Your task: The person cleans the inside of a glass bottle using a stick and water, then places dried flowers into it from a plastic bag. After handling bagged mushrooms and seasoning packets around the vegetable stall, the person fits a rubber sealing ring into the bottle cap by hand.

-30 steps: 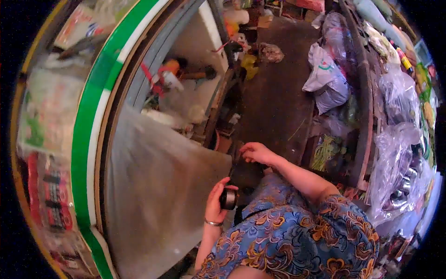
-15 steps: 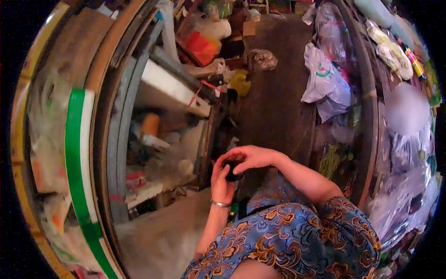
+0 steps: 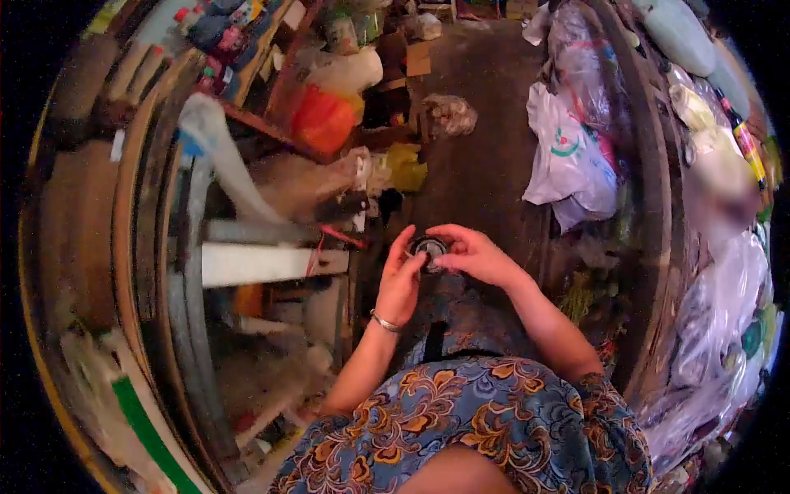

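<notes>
A small round dark object with a shiny rim point(image 3: 429, 248) is held between both hands in front of the body. My left hand point(image 3: 401, 280), with a metal bracelet at the wrist, grips its left side, the thumb near its face. My right hand point(image 3: 471, 257) closes on its right side, thumb and fingers at the rim. What the round object is cannot be made out.
A white plastic bag point(image 3: 568, 160) lies on the right of the dark floor point(image 3: 485, 156). Wrapped goods fill the right edge. On the left stand a grey frame with a white board point(image 3: 255, 264), an orange-red bag point(image 3: 322, 119) and a yellow bag point(image 3: 406, 168).
My right hand has come over to the round object, which my left hand held alone at first. Both hands have risen in view, and the view has turned leftward.
</notes>
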Action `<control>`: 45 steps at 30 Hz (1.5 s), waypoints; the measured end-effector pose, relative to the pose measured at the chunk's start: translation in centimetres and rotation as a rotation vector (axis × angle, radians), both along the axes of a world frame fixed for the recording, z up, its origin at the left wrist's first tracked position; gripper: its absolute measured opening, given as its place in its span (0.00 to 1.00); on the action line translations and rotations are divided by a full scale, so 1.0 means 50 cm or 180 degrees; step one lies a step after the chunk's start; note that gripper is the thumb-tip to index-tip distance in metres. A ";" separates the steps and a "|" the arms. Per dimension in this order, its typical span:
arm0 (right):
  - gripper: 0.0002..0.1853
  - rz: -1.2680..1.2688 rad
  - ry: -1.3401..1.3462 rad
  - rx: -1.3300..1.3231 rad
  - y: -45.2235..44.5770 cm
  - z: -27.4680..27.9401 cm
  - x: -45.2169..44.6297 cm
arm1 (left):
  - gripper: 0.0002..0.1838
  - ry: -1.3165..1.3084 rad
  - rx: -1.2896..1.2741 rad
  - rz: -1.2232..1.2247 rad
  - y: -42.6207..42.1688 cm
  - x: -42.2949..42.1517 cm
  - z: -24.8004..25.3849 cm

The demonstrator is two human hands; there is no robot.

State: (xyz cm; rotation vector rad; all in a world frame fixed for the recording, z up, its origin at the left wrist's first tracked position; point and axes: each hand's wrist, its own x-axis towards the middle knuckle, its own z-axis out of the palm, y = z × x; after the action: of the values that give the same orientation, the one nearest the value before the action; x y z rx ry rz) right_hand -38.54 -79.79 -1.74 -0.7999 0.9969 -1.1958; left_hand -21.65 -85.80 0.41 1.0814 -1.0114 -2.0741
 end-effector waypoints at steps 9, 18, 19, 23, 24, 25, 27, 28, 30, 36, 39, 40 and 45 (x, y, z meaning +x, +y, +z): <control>0.19 0.0173 -0.0211 0.0431 -0.239 -0.002 -0.192 | 0.25 -0.0369 0.0543 -0.0482 -0.225 -0.098 0.048; 0.20 -0.0368 0.0038 0.1495 -0.511 -0.400 -0.426 | 0.27 -0.0822 0.1180 -0.0397 -0.383 -0.174 -0.079; 0.21 -0.0357 -0.0016 0.1629 -0.547 -0.454 -0.455 | 0.27 -0.0942 0.1080 -0.0391 -0.397 -0.197 -0.106; 0.23 -0.0012 0.0398 0.1888 -0.712 -0.752 -0.563 | 0.27 -0.1249 0.1619 -0.0314 -0.486 -0.301 -0.212; 0.23 0.0031 0.0285 0.2000 -0.735 -0.809 -0.569 | 0.27 -0.1359 0.1739 -0.0306 -0.460 -0.286 -0.253; 0.24 -0.0145 0.0118 0.2131 -0.783 -0.869 -0.588 | 0.28 -0.1691 0.1355 -0.0505 -0.422 -0.262 -0.319; 0.25 -0.0287 -0.0048 0.2273 -0.889 -0.998 -0.638 | 0.29 -0.2029 0.1101 -0.0716 -0.415 -0.268 -0.396; 0.24 -0.0354 -0.0174 0.1668 -0.916 -1.076 -0.646 | 0.29 -0.2010 0.1425 -0.0646 -0.412 -0.278 -0.408; 0.21 0.0094 -0.0218 0.1506 -0.984 -1.183 -0.674 | 0.30 -0.2047 0.1832 -0.0592 -0.415 -0.309 -0.421; 0.17 -0.0248 0.0455 0.2234 -1.156 -1.323 -0.668 | 0.30 -0.2385 0.2358 -0.0489 -0.438 -0.353 -0.495; 0.19 0.0919 0.3497 -0.0486 -1.132 -1.562 -0.634 | 0.30 -0.2498 0.2527 -0.0444 -0.466 -0.372 -0.499; 0.19 0.0934 0.3078 -0.0175 -1.128 -1.578 -0.630 | 0.30 -0.2535 0.2559 -0.0432 -0.471 -0.378 -0.497; 0.16 -0.0374 0.1733 0.0702 -1.134 -1.380 -0.589 | 0.30 -0.2485 0.2521 -0.0459 -0.507 -0.395 -0.483</control>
State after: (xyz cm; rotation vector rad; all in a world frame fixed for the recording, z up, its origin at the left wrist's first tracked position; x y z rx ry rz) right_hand -67.99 -136.50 -70.72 -0.9199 1.6107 -0.9580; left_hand -41.38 -111.15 -23.72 2.4015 -0.5539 -2.2529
